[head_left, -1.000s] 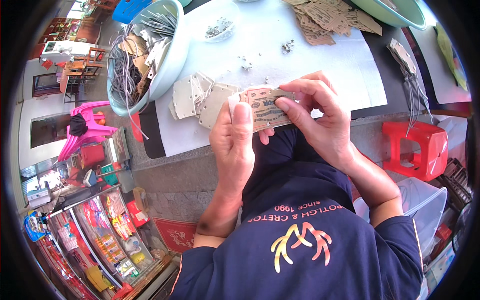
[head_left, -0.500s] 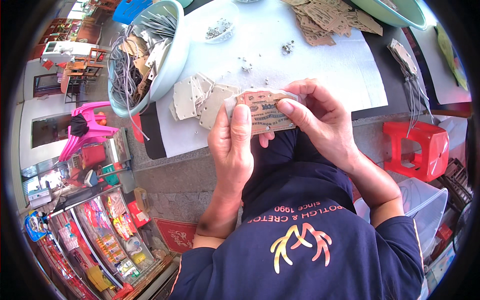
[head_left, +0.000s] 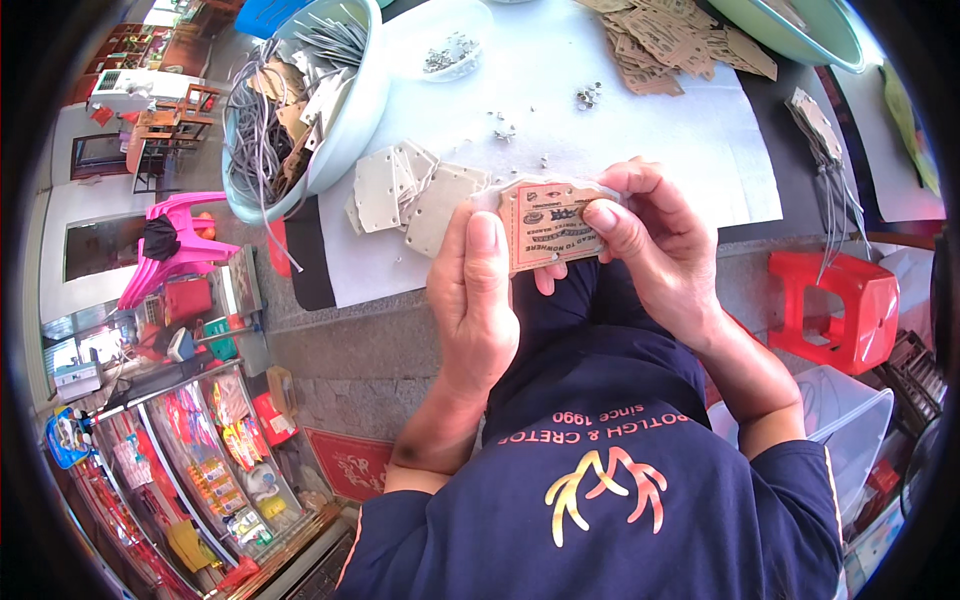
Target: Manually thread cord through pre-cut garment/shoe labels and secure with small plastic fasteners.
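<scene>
A tan printed card tag [head_left: 538,228] is held between my hands at the near edge of the table. A paler layer shows behind its far edge. My left hand [head_left: 474,295] grips the tag's left end, thumb along the front and fingers mostly hidden behind. At the right end, my right hand [head_left: 662,232] pinches the tag with thumb in front and index finger at the upper corner. Just left of it, several pale punched cards [head_left: 440,208] lie in a loose pile. Small metal rivets [head_left: 503,130] are scattered beyond my hands.
A pale blue basin [head_left: 345,150] of cords and tags stands at the left. Behind is a clear bowl [head_left: 478,70] of small metal parts. Brown tags [head_left: 665,45] are heaped farther back. Corded tags [head_left: 822,135] hang over the right edge, above a red stool [head_left: 850,310].
The tag is turned a little, so more of its printed face shows. My hands keep their grip on both ends; the whole view has shifted slightly.
</scene>
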`<state>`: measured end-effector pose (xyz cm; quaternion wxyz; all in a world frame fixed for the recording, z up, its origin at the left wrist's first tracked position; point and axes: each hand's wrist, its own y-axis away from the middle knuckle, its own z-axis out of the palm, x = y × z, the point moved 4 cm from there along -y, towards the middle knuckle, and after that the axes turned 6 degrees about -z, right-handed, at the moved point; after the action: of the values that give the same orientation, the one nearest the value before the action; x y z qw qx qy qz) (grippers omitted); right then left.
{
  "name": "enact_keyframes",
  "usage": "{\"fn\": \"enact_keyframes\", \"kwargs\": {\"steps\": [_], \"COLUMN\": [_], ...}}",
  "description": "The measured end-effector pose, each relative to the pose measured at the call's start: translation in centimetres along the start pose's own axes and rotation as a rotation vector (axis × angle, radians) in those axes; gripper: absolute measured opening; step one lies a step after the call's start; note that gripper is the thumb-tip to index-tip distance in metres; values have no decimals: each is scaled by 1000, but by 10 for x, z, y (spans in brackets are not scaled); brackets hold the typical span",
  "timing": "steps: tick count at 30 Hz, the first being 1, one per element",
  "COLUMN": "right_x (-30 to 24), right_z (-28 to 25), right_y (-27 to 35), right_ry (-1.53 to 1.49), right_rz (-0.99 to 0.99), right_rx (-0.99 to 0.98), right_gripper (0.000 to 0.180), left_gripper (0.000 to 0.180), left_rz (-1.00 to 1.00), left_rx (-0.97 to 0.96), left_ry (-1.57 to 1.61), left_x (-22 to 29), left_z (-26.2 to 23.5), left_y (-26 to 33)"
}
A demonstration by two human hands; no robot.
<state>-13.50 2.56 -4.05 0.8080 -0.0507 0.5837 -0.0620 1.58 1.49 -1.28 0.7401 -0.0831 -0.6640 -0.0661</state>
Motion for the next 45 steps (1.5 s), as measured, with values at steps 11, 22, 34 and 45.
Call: {"fn": "enact_keyframes", "kwargs": {"steps": [11, 22, 34, 45], "right_x": [4, 3, 5, 0], "right_z": [-7, 2, 10, 10], "right_y": [0, 3, 4, 5], "right_ry": [106, 50, -80, -46], "right_rz": [-417, -283, -56, 19], "right_rx": [-84, -48, -1, 42], "right_gripper": [19, 14, 13, 16], "left_gripper": [36, 41, 46, 42], "left_rz": [97, 157, 52, 47], "left_rx": [-45, -50, 51, 76], "left_ry": [84, -90, -68, 24], "left_x": [4, 7, 2, -1], "left_z": [1, -2, -5, -3], "left_y": [4, 1, 2, 1]}}
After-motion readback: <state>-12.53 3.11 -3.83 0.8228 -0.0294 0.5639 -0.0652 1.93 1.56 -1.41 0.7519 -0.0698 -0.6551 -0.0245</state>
